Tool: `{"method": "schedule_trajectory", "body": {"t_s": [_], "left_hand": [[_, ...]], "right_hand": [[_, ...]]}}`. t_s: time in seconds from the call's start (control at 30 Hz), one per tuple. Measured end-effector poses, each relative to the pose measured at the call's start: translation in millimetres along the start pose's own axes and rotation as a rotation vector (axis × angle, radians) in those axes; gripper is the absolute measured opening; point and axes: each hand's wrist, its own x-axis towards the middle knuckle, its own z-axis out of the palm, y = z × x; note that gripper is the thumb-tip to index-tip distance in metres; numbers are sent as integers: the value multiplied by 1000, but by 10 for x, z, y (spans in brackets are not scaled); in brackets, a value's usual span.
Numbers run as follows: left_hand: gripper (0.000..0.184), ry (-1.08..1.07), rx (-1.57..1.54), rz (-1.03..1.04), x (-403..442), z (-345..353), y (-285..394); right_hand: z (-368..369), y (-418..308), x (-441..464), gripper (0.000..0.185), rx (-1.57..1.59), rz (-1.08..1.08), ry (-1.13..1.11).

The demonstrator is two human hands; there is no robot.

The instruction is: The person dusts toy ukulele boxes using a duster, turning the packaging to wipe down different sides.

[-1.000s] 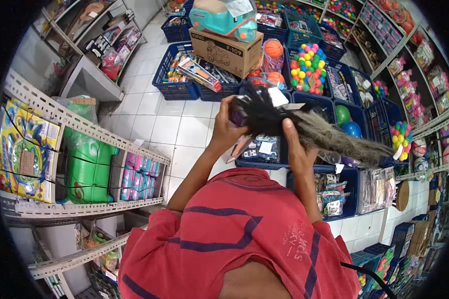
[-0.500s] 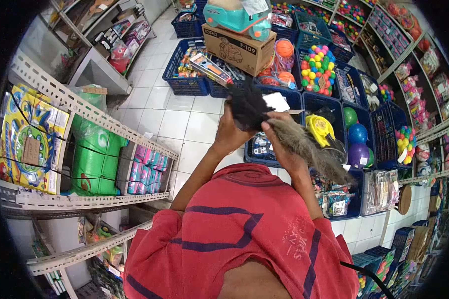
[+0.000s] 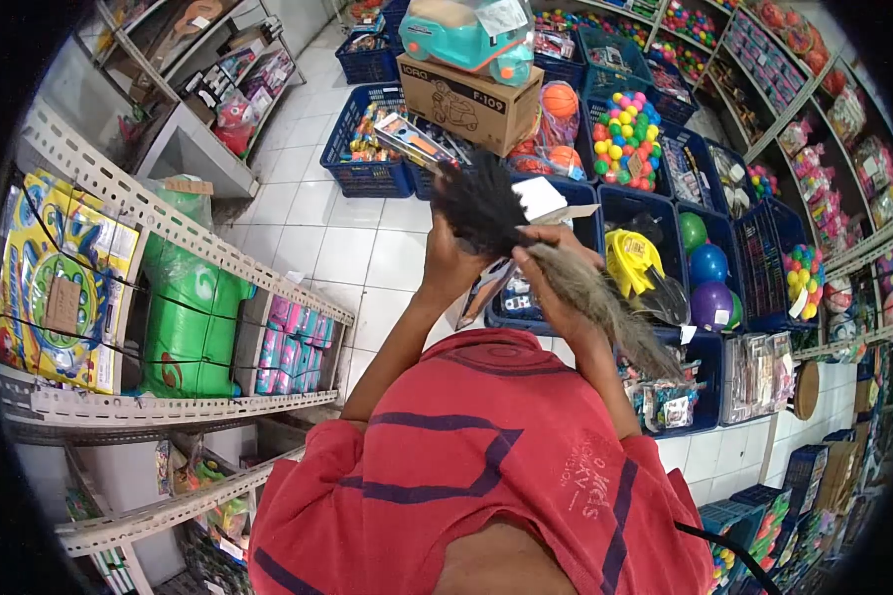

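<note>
Between my two hands is what looks like a feather duster, with black plumes [image 3: 484, 201] at one end and grey-brown plumes [image 3: 605, 297] at the other. My left hand [image 3: 452, 253] is closed around the black part from the left side. My right hand [image 3: 562, 266] grips the middle, where black meets grey, with its thumb towards the left hand. The grey end trails down to the right, over my right forearm. Plumes and the hand itself hide some fingers of the left hand. Below the hands a flat object [image 3: 485, 296] shows partly.
Blue crates of toys stand ahead, one with colourful balls [image 3: 626, 139]. A cardboard box [image 3: 466, 103] carries a teal ride-on toy [image 3: 466, 38]. A white metal rack [image 3: 184, 238] runs along my left. White floor tiles [image 3: 372, 260] show between rack and crates.
The black plumes have spread and shifted slightly left, and the grey end has swung a little left and down. Both hands keep their hold. The flat object below them shows more now.
</note>
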Motion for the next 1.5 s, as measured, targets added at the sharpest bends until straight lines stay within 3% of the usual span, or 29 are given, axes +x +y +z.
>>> {"method": "schedule_trajectory", "body": {"t_s": [0.03, 0.07, 0.13, 0.17, 0.27, 0.3, 0.33, 0.4, 0.47, 0.53, 0.6, 0.7, 0.73, 0.83, 0.87, 0.93, 1.0, 1.07, 1.13, 1.2, 1.27, 1.33, 1.4, 1.5], "left_hand": [[98, 2, -107, -112, 8, -24, 72], [99, 6, -215, -224, 15, -39, 114], [98, 19, -195, -171, -17, -17, 20], [98, 15, -186, -159, -24, -8, 3], [97, 55, -215, -117, -13, 43, 33], [97, 28, -109, -28, -15, 29, 15], [98, -1, -3, 59, -19, 4, -16], [99, 10, 12, 52, -29, -13, -15], [100, 96, -169, -138, -32, -19, 39], [103, 103, -159, -125, -34, -36, -5], [104, 102, -192, -119, -30, -20, -9], [104, 80, -221, -149, -20, 22, -19], [106, 94, -249, -117, -1, 30, -3], [108, 71, -143, -39, -5, 15, -96], [107, 85, -223, -107, -11, 10, -57], [105, 89, -240, -144, -12, -12, -35], [104, 68, -281, -189, 0, -35, 29], [103, 77, -273, -160, 14, -3, -2], [104, 80, -254, -150, 16, 37, -31], [104, 108, -338, -126, 25, 85, -25], [104, 111, -230, -132, -15, 100, -75], [104, 93, -305, -194, -3, 74, -15], [103, 76, -271, -191, -26, 82, -57], [103, 13, -302, -253, -31, 109, -42]], "right_hand": [[8, 58, -1, 15, -161, -111, 44], [45, 128, -29, 17, -53, 111, 92], [2, 200, 35, 19, -203, 153, 203], [-16, 152, 40, 18, -71, 268, 215], [16, 29, -1, 18, -14, 201, 43], [29, 44, -5, 19, -102, -85, -20], [55, -58, -3, 20, 116, 60, -60], [91, -3, -24, 21, 86, 23, -46], [65, -22, -5, 21, 16, 221, 53], [52, 201, 24, 19, -190, 98, 175], [33, 228, 49, 18, -149, 197, 197], [66, 115, 50, 21, -178, 85, 57], [48, -18, 50, 21, -9, 185, -60], [89, 15, 11, 20, 119, 86, -71], [70, 104, -1, 18, -105, 18, -70], [23, 209, 31, 16, -81, 210, 89], [-3, 360, 68, 16, -268, 64, 253], [-19, 420, 51, 18, -272, 78, 222], [-23, 125, 59, 19, -75, 258, 64], [0, 55, 4, 20, 94, 241, -120], [30, 144, -43, 22, 92, 172, -127], [-11, 221, -16, 20, -196, 63, -32], [-38, 307, 15, 14, -258, 165, 100], [-51, 214, 52, 18, -149, 234, 76]]}}
